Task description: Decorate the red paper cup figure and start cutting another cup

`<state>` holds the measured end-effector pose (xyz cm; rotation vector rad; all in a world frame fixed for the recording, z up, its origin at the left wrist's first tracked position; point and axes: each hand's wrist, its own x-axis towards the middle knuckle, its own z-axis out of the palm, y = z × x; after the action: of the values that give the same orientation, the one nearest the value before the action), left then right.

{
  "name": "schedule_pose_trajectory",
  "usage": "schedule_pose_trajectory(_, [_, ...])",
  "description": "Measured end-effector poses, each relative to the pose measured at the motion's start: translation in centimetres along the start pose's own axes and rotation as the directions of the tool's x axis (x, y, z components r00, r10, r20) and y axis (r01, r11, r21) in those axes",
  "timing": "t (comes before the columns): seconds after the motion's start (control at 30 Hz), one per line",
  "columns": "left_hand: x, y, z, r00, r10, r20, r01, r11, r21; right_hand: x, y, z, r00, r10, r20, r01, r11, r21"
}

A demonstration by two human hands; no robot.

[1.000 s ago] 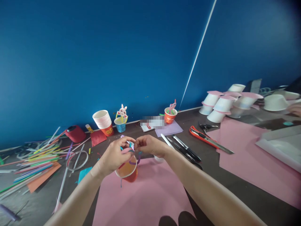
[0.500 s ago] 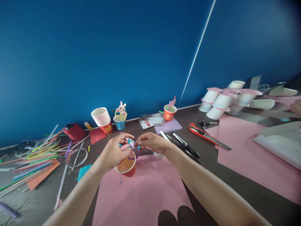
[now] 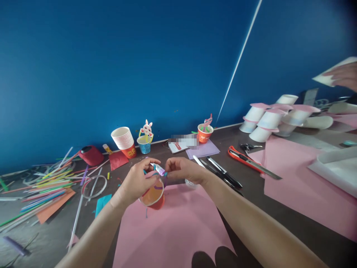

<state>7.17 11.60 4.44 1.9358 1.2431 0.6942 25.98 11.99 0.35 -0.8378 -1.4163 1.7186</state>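
An orange-red paper cup stands tilted on a pink sheet before me. Over its rim, my left hand is closed with thumb and fingers around a small white-and-purple piece. A pink strip and teal bits show beside it, partly covered by the fingers. My right hand pinches a small blue-purple bit just right of that piece. Its fingertips hide most of the bit. Below the right hand lies a small clear round container, partly hidden.
Left are many coloured straws and a red thread spool. Behind stand stacked paper cups, a blue rabbit cup and an orange cup. Right lie pens, a box cutter and cup-and-paper stacks. A co-worker's hand holds something white.
My right fingers have drawn slightly away from the left hand, showing more of the white-and-purple piece. At far right, the co-worker's hand has risen with a white object. The view has shifted slightly.
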Motion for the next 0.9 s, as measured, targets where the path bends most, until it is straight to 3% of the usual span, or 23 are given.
schedule_pose_trajectory(0.47, [-0.1,-0.4,0.0,0.999,0.052,0.015,-0.052,0.999,-0.014,0.1,0.0,0.6,0.999,0.002,0.033,-0.002,1.000,0.012])
schedule_pose_trajectory(0.6, [-0.2,-0.1,0.0,0.999,0.030,0.019,-0.029,0.999,-0.027,0.2,0.1,0.7,1.000,0.000,-0.007,-0.001,0.996,-0.084])
schedule_pose_trajectory(0.77, [-0.2,-0.4,0.1,1.000,-0.004,-0.007,0.004,1.000,-0.016,0.2,0.3,1.1,0.990,-0.089,-0.112,0.055,0.959,-0.279])
schedule_pose_trajectory(0.9, [-0.3,-0.9,0.1,0.998,-0.002,-0.055,0.003,1.000,0.009,0.1,0.4,1.7,0.982,-0.111,-0.150,0.057,0.943,-0.328])
